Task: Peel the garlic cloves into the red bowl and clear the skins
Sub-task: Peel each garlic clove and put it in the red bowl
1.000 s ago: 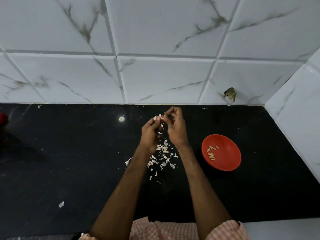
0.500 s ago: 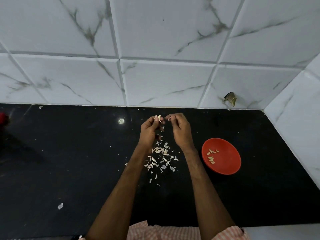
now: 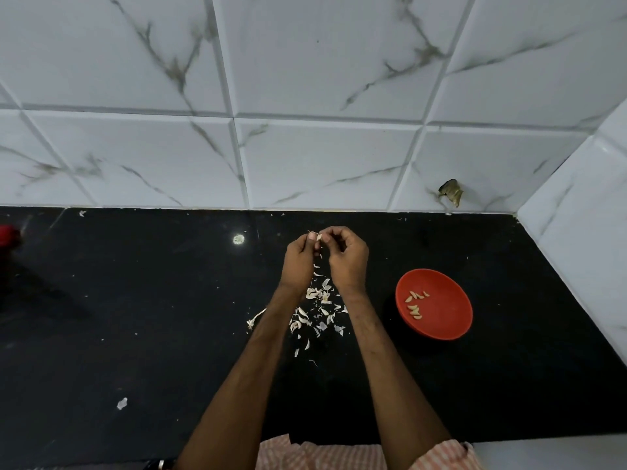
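Peeling one garlic clove (image 3: 319, 237) above the skins (image 3: 319, 310).
The left hand (image 3: 300, 262) has a tight fingertip grip on the clove, and the curled fingers of the right hand (image 3: 347, 259) pinch its peel. It is better to pull small strips over the bench (image 3: 135, 317), then drop the clove into the red bowl (image 3: 441, 320), near on the right.

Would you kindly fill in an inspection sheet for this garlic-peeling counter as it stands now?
Surface: glossy black stone counter, dotted with tiny white flecks.
Job's things: round red bowl to the right of the hands, holding several peeled garlic cloves; one pale garlic clove pinched between both hands.
Clutter: heap of white papery garlic skins beneath the wrists; a stray white scrap at lower left.
Hands: left hand and right hand both pinch the clove, above the counter.
Cables: nothing seen.
Surroundings: white marble-veined wall tiles behind and to the right; a dark damaged patch low on one tile; a blurred red object at the far left edge.
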